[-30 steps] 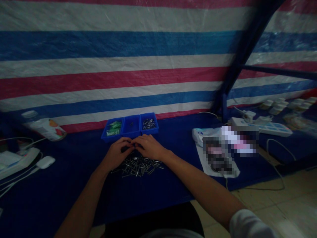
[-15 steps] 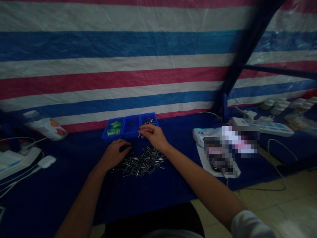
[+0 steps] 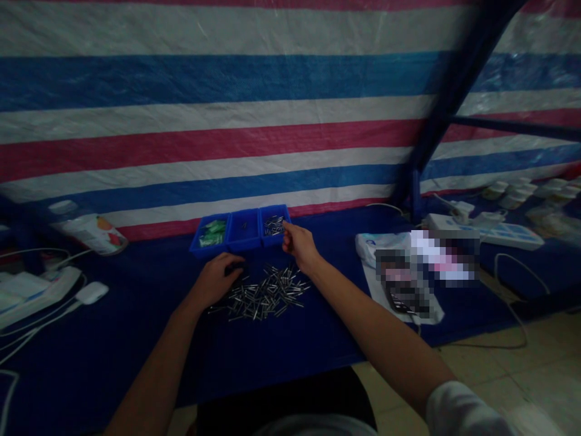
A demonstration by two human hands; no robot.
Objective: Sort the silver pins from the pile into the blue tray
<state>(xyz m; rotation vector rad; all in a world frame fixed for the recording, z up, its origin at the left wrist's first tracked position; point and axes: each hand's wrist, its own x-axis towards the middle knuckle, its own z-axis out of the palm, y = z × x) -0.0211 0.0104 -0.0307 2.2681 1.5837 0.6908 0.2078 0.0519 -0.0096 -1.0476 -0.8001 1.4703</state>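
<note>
A loose pile of short metal pins (image 3: 267,290) lies on the dark blue tablecloth (image 3: 281,339). Behind it stand three small blue bins in a row: the left bin (image 3: 209,234) holds green pieces, the middle bin (image 3: 244,229) is nearly bare, and the right bin (image 3: 273,225) holds metal pins. My right hand (image 3: 298,245) reaches to the right bin's near right corner, fingertips pinched on a small metal pin. My left hand (image 3: 216,282) rests at the pile's left edge, fingers curled over a small dark object that is hard to make out.
A bottle (image 3: 88,230) lies on its side at the back left, near a white power strip (image 3: 36,290) and cables. A white bag (image 3: 370,245), another power strip (image 3: 494,233) and small white jars (image 3: 517,191) sit on the right by a blue post (image 3: 411,194). A striped tarp hangs behind.
My hands were together over the pile; my right hand lifted a pin and carried it back and right to the right bin. My left hand stayed at the pile.
</note>
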